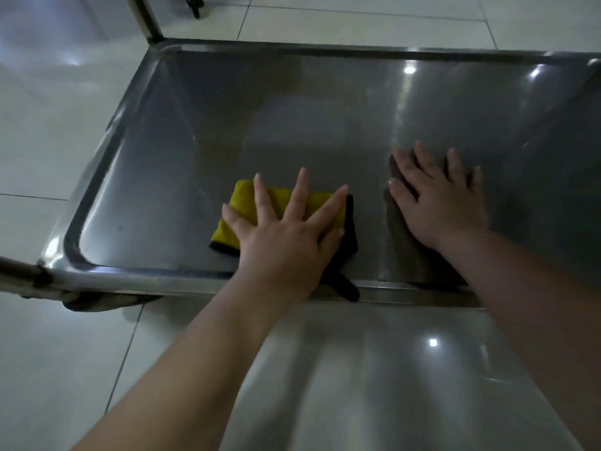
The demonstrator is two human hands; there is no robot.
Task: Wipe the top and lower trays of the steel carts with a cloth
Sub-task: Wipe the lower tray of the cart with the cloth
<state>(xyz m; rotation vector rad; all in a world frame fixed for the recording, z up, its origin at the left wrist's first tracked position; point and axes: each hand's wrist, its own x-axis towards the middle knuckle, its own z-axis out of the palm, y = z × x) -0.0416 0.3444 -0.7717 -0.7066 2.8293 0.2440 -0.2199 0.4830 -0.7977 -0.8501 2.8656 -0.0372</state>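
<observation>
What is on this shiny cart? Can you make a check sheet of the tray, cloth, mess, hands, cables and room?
Surface: steel tray, shiny, reflecting lights; one small dark speck near its left end.
Job's things: yellow cloth with dark edging lies flat on the tray by the near rim; a dark corner hangs over it.
Clutter: nothing seen.
Hands: left hand presses flat on the cloth, fingers spread; right hand lies flat on the tray.
Cables: nothing seen.
Surroundings: pale tiled floor; cart post at the far left corner.
</observation>
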